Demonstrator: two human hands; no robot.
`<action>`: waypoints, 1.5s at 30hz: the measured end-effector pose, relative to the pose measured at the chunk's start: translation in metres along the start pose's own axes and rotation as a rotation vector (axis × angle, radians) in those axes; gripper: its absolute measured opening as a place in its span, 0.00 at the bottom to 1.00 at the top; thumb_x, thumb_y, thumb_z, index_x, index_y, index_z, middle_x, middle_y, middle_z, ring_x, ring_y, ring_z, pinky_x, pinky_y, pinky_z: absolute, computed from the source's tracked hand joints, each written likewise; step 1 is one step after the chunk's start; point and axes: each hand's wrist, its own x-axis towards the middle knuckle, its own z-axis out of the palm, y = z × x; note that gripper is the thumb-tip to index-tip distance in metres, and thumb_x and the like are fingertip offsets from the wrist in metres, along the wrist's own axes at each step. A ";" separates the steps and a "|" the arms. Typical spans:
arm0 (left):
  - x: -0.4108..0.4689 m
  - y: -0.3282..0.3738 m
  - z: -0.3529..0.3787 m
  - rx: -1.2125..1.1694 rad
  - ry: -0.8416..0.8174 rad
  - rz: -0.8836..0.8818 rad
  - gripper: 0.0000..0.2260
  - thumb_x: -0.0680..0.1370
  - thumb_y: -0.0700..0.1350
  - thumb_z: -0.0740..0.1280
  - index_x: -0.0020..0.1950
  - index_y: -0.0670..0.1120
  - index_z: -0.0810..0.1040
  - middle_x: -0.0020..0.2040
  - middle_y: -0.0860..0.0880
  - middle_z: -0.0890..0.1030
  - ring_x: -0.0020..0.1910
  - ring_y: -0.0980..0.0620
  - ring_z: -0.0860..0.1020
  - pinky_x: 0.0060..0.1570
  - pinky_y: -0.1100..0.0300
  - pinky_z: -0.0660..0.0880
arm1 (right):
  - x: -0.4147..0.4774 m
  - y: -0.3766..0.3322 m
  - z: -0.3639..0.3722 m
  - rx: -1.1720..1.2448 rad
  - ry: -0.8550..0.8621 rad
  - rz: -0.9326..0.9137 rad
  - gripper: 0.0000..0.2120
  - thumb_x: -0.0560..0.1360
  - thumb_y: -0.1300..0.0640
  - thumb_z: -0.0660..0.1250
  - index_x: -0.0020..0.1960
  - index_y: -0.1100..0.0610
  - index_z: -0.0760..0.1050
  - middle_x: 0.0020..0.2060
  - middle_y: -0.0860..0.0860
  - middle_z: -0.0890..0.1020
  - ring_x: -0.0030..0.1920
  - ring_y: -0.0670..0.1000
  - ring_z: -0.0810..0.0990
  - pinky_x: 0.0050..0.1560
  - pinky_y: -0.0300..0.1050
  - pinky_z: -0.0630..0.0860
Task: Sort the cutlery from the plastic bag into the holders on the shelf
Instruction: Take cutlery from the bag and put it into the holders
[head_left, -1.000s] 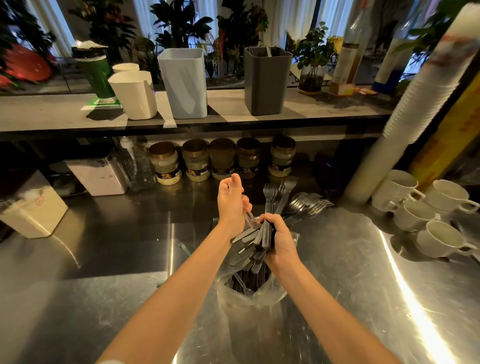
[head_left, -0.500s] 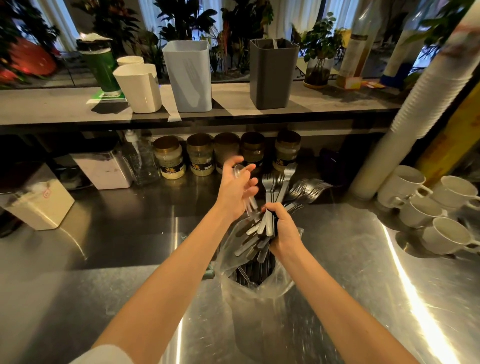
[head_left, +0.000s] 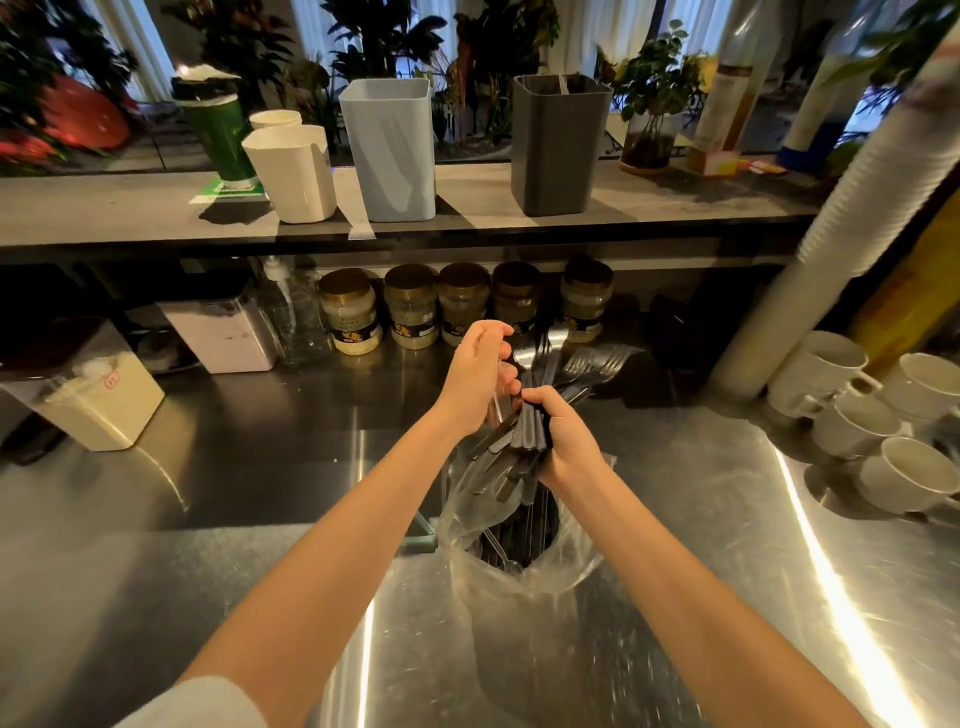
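Note:
My right hand grips a bundle of forks by their dark handles, tines fanned out away from me. It holds them just above the clear plastic bag, which stands open on the steel counter with more cutlery inside. My left hand is right beside the bundle, its fingers curled round a clear plastic utensil. On the shelf behind stand a white holder, a light blue holder and a dark grey holder.
A row of jars lines the back of the counter under the shelf. White cups and a tall stack of paper cups are on the right. A white box sits at the left.
My left hand's fingers have closed round the clear utensil beside the forks. My right hand has gathered the fork handles into a tighter bundle.

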 end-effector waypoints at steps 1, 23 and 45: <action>0.002 0.003 -0.003 0.062 0.004 0.026 0.07 0.80 0.38 0.55 0.44 0.44 0.69 0.34 0.49 0.66 0.23 0.57 0.66 0.27 0.61 0.70 | 0.001 0.000 0.002 -0.022 -0.001 0.013 0.07 0.75 0.62 0.61 0.39 0.61 0.74 0.31 0.54 0.80 0.31 0.51 0.80 0.40 0.47 0.78; 0.021 0.103 -0.091 -0.098 0.202 0.236 0.07 0.83 0.40 0.55 0.46 0.44 0.69 0.38 0.48 0.69 0.33 0.55 0.69 0.35 0.64 0.71 | 0.053 -0.004 0.132 -0.036 -0.271 0.130 0.11 0.76 0.61 0.60 0.36 0.61 0.72 0.32 0.55 0.79 0.34 0.53 0.80 0.35 0.44 0.80; 0.221 0.264 -0.207 0.420 0.303 0.616 0.13 0.84 0.41 0.49 0.40 0.46 0.65 0.37 0.50 0.65 0.35 0.56 0.63 0.34 0.71 0.64 | 0.216 -0.062 0.356 -0.727 -0.340 -0.512 0.04 0.73 0.65 0.64 0.46 0.60 0.70 0.31 0.52 0.70 0.34 0.50 0.73 0.40 0.47 0.73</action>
